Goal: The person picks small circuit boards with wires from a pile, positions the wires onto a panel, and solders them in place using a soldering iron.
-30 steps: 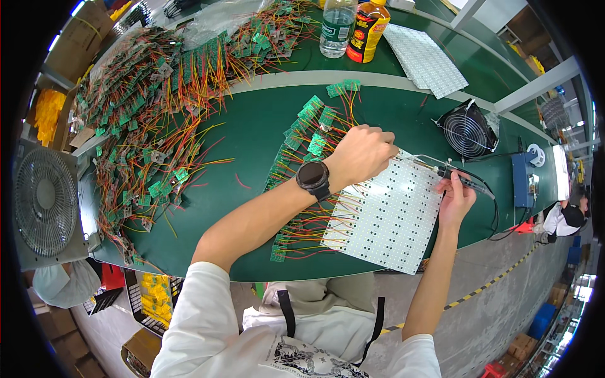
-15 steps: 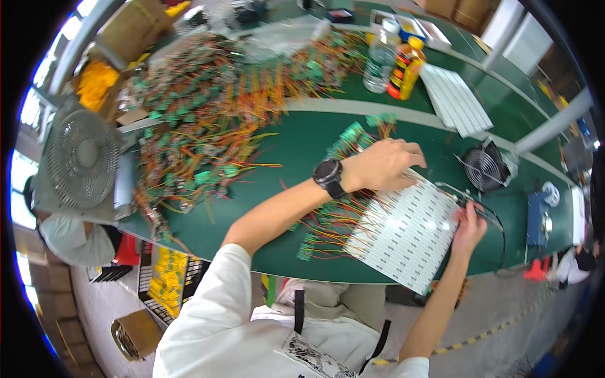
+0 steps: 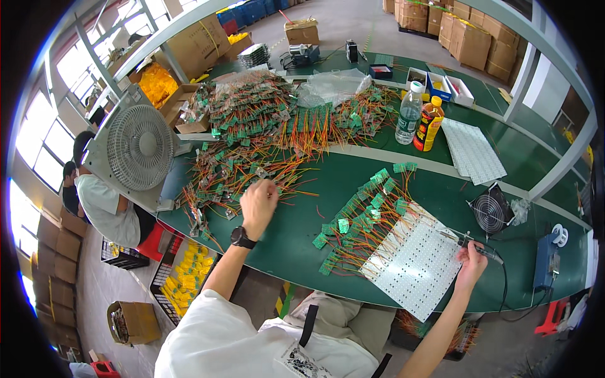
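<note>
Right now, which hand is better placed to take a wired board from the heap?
Probably the left: the left hand is at the heap, while the right hand holds a soldering iron beside the white panel.

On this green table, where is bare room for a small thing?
Bare tabletop lies between the heap of wired circuit boards and the board row beside the white panel; a smaller patch separates panel and black fan. The heap and row are crowded.

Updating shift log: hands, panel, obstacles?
Left hand at wired-board pile, grip unclear. Right hand gripping soldering iron at right edge of white panel. Wired green boards along panel's left edge. Black fan apart, beyond panel.
</note>
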Demonstrator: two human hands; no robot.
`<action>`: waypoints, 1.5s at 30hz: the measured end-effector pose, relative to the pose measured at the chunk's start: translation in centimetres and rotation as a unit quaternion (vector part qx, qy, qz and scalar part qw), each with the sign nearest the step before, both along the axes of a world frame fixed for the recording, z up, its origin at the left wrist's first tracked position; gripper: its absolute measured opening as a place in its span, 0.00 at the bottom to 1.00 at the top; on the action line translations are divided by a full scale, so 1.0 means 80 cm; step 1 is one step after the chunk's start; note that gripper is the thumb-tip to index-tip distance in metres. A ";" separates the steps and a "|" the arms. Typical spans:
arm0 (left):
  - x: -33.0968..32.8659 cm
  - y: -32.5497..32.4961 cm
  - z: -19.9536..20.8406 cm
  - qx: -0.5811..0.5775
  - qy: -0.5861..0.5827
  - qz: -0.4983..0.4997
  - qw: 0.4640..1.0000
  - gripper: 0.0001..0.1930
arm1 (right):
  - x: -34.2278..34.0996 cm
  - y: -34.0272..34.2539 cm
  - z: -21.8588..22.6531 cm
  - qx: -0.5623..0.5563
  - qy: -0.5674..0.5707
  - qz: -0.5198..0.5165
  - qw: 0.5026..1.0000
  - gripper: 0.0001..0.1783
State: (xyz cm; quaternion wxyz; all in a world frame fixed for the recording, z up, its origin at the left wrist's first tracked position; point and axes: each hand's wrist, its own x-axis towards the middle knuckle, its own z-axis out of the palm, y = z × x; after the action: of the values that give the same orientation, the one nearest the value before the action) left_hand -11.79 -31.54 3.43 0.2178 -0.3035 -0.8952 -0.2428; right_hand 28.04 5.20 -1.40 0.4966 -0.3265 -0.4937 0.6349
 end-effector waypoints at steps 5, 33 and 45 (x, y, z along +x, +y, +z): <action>-0.016 -0.013 -0.008 0.026 -0.021 -0.009 0.999 0.08 | 0.001 0.003 -0.001 0.006 0.008 0.016 1.000 0.08; -0.021 0.009 0.016 -0.052 -0.127 -0.181 0.974 0.09 | 0.004 0.001 -0.001 0.005 0.000 0.014 1.000 0.10; -0.069 -0.003 0.048 -0.118 -0.263 -0.191 0.938 0.11 | 0.001 0.002 0.001 0.008 0.004 0.017 1.000 0.10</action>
State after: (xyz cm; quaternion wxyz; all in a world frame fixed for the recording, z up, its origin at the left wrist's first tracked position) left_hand -17.29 -31.78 7.25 -0.1134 -0.4180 -0.8677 -0.2440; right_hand 28.11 5.34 -1.34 0.4904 -0.3116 -0.5022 0.6405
